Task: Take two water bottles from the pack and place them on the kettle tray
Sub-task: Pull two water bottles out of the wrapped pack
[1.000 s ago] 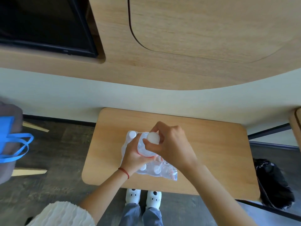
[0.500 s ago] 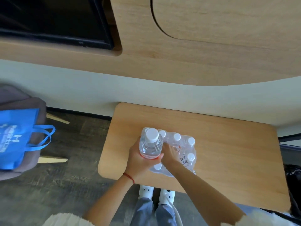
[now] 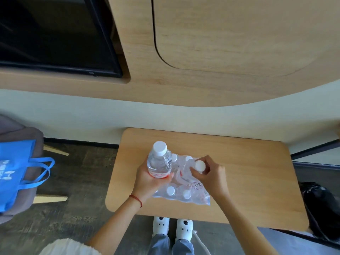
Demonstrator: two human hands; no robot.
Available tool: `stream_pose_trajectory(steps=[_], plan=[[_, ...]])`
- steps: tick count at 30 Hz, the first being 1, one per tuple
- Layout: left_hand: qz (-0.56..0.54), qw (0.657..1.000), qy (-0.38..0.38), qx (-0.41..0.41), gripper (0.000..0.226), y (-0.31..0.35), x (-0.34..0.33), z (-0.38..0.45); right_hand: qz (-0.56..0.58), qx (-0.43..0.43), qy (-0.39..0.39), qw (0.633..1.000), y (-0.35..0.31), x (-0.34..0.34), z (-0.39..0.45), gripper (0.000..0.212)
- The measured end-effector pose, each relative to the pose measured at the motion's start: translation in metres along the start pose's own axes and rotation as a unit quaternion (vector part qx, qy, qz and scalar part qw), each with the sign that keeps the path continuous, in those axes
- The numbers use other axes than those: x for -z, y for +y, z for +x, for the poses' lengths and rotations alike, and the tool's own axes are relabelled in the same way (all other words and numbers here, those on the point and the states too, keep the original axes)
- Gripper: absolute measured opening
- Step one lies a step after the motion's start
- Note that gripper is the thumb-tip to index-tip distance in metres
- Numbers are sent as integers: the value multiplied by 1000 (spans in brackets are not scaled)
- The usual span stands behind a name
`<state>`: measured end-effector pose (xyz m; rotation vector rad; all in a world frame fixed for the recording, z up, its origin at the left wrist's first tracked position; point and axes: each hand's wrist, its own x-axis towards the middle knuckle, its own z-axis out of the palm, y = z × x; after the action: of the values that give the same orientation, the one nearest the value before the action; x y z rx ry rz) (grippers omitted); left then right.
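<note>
One water bottle was held clear of the pack, upright, its base gripped in the left hand with the fingers closed round the lower body near the red label band. It was carried above the pack's left end, over the left part of the tabletop. The right hand was closed on the white cap and neck of a second bottle, which was still seated in the torn shrink-wrap, toward the pack's far edge. The pack itself lay near the tabletop's front edge, left of centre, with several more white caps seen through the film.

The kettle tray was not seen anywhere in the view (so its place could not be told).

The bottles were judged to be full, and so fairly heavy for their size, with thin clear walls that would give a little under a squeeze. The smooth plastic might be slippery; the ribbed cap and the neck offered the surest hold for drawing a bottle up out of the wrap, and the body a steadier hold for carrying. The soft film was likely to cling and lift with the bottle unless the pack was held down
</note>
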<state>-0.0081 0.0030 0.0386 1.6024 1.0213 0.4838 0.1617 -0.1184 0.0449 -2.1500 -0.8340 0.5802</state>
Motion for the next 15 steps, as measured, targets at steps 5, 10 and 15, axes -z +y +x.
stream_pose_trajectory(steps=[5, 10, 15], plan=[[6, 998, -54, -23, 47, 47, 12, 2, -19, 168, 62, 984, -65, 74, -26, 21], [5, 996, -76, -55, 46, 97, 12, -7, -5, 219, 80, 972, -112, 125, -44, 27], [28, 985, -145, -93, 47, 138, -6, -16, 73, 148, 197, 966, -117, 153, -59, 20]])
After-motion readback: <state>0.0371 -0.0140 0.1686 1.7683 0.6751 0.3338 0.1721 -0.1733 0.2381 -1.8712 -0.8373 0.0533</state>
